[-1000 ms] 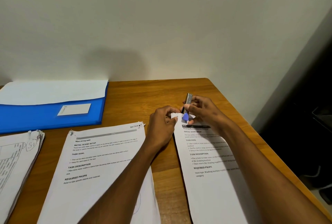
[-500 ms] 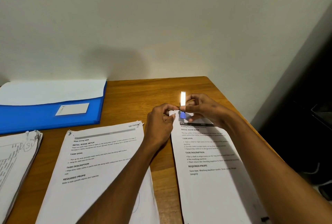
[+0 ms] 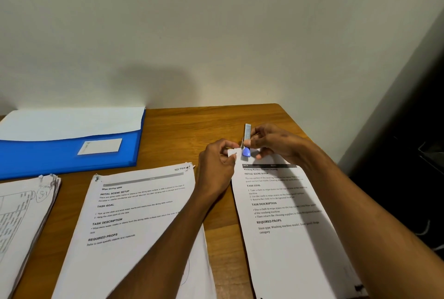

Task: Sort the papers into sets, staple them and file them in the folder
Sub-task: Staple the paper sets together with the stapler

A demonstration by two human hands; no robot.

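A printed paper set [image 3: 283, 222] lies on the right side of the wooden table [image 3: 192, 125]. My left hand [image 3: 217, 166] pinches its top left corner. My right hand [image 3: 276, 142] grips a small stapler [image 3: 246, 140] with a silver body and blue end, held over that same corner. A second printed set [image 3: 134, 222] lies in the middle under my left forearm. A third stack [image 3: 21, 217] with handwriting sits at the left edge. The blue folder [image 3: 67, 154] lies open at the back left with white sheets inside.
A pale wall rises right behind the table. The table's right edge drops off to a dark area [image 3: 408, 166] with cables on the floor.
The stapler's top has tilted slightly between the frames while both hands stay at the paper's top left corner. The papers and folder have not moved.
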